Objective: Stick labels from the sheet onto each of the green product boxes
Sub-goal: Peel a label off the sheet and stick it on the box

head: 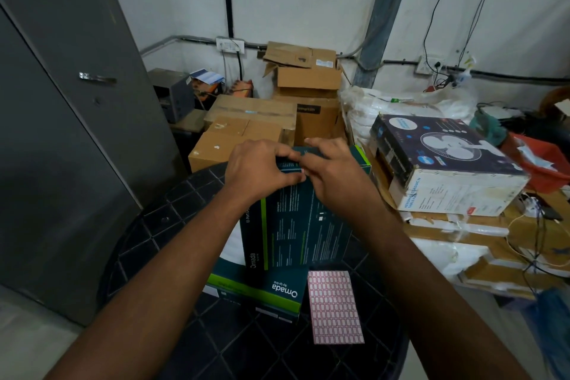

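Observation:
A dark green Omada box [296,231] lies on top of a stack of green boxes on a black round table [172,225]. A lower green box [259,290] juts out at the front. My left hand [259,170] grips the far left top edge of the upper box. My right hand [333,176] meets it there, and its fingertips press a small red-edged label [300,170] onto the box. A pink label sheet [334,307] with several small labels lies on the table to the right of the lower box.
Brown cartons [246,126] are piled behind the table. A table-fan box [444,163] sits on packages to the right, with cables and white bags around it. A grey metal cabinet [61,133] stands on the left.

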